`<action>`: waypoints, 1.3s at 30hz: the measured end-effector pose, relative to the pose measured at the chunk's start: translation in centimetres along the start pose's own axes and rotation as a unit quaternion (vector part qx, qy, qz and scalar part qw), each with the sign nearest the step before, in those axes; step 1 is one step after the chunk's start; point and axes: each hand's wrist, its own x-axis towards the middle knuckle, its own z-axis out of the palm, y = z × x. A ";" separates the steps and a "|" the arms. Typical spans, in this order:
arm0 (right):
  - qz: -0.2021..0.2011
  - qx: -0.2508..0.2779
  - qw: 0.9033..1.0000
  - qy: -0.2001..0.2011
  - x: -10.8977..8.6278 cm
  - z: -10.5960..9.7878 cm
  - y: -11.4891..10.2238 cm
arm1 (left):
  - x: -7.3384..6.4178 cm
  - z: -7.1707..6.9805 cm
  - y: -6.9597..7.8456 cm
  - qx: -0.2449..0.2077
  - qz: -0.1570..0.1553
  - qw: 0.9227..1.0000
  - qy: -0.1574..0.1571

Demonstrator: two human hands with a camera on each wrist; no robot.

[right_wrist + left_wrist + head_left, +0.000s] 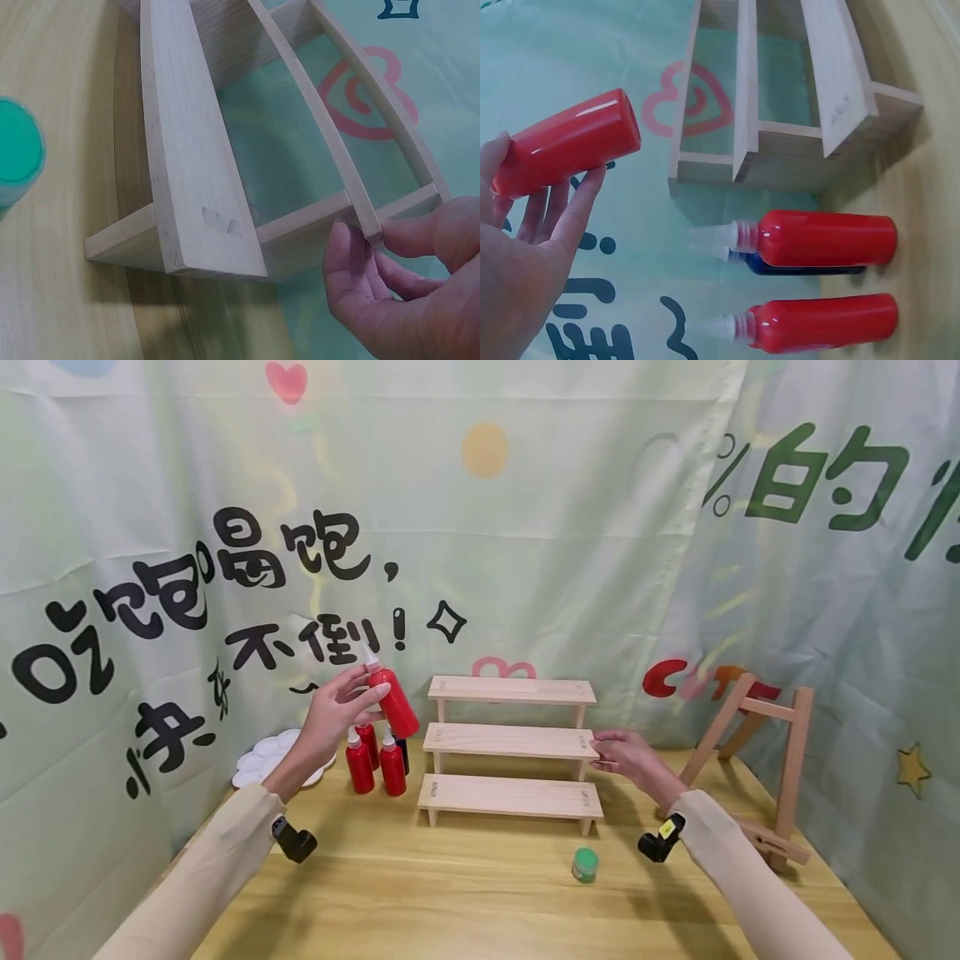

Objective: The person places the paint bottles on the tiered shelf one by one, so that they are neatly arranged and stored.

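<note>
My left hand [339,714] grips a red squeeze bottle [394,703] with a clear pointed nozzle, tilted and raised beside the shelf. Below it on the table, several more red bottles [359,765] stand upright, with a dark blue bottle [802,268] partly hidden behind one. A three-tier wooden shelf [510,742] stands at the middle back, its steps bare. My right hand [633,762] pinches the right end of its middle step between thumb and fingers, as the right wrist view [409,281] shows.
A small jar with a green lid [585,865] sits in front of the shelf's right leg. At the right stands a wooden easel [793,760]. A white scalloped palette [262,762] lies at the left behind my forearm. Printed cloth [570,593] hangs around the table.
</note>
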 end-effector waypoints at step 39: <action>0.031 -0.002 0.999 -0.034 0.5 -0.8 -0.5 | 8.3 9.7 1.6 0.028 0.073 0.997 -0.015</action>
